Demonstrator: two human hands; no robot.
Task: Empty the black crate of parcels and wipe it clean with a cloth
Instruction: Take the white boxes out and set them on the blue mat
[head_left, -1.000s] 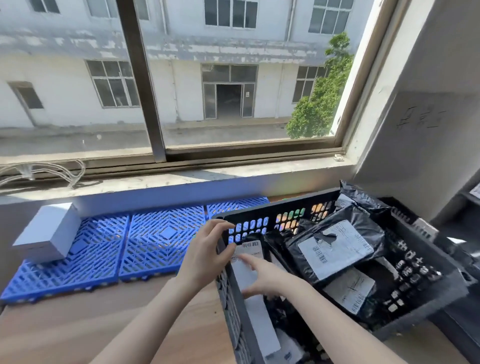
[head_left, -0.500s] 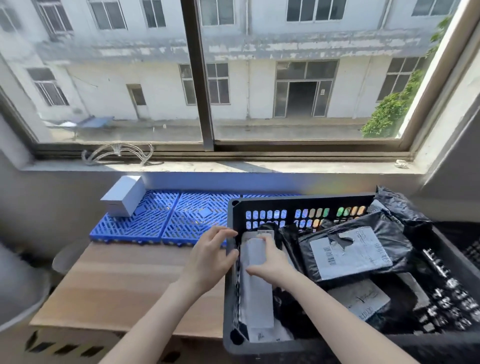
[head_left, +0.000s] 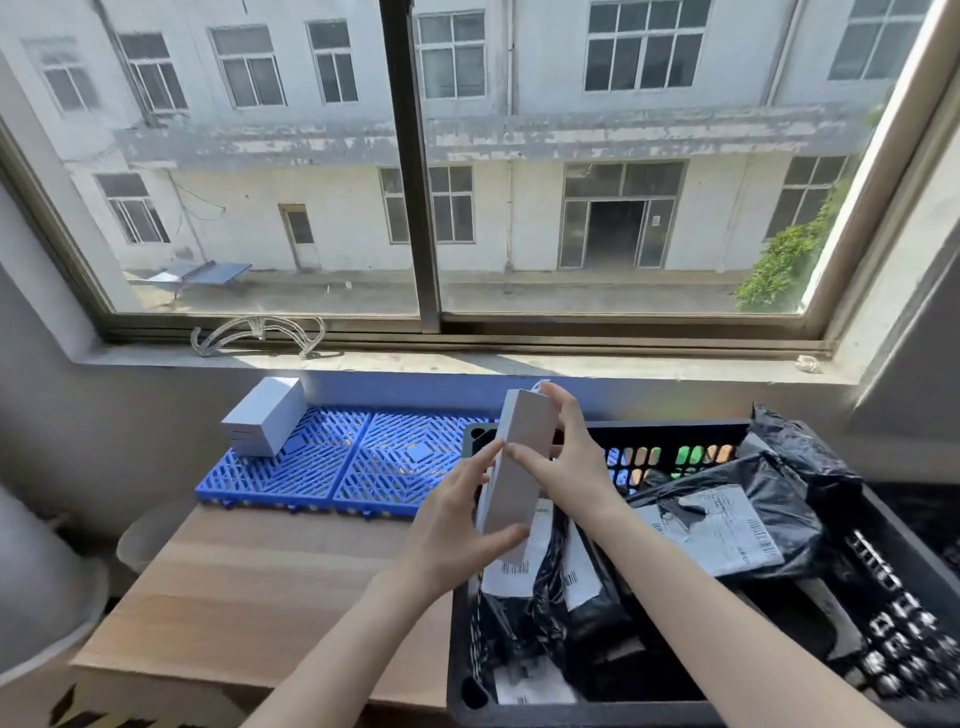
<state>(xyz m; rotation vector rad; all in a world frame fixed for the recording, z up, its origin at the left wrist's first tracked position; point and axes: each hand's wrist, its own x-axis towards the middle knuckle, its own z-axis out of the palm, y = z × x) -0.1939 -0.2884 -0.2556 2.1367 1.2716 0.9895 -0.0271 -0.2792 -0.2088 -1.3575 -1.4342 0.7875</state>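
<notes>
Above the far left corner of the black crate (head_left: 670, 432), a long white box (head_left: 514, 467) now stands almost upright in the air. It no longer lies low inside the crate along the left wall, as it did half a second before. So one parcel is coming out, I think toward the blue mat (head_left: 363, 462), where a smaller white box (head_left: 265, 423) already sits. Many black bags (head_left: 737, 519) with labels remain in the crate, at the right of the wooden table (head_left: 260, 597), so the wiping is far away. The left hand (head_left: 452, 540) grips the lower part of the long box between thumb and fingers. The right hand (head_left: 571, 457) pinches the upper part, with fingers at its top edge.
</notes>
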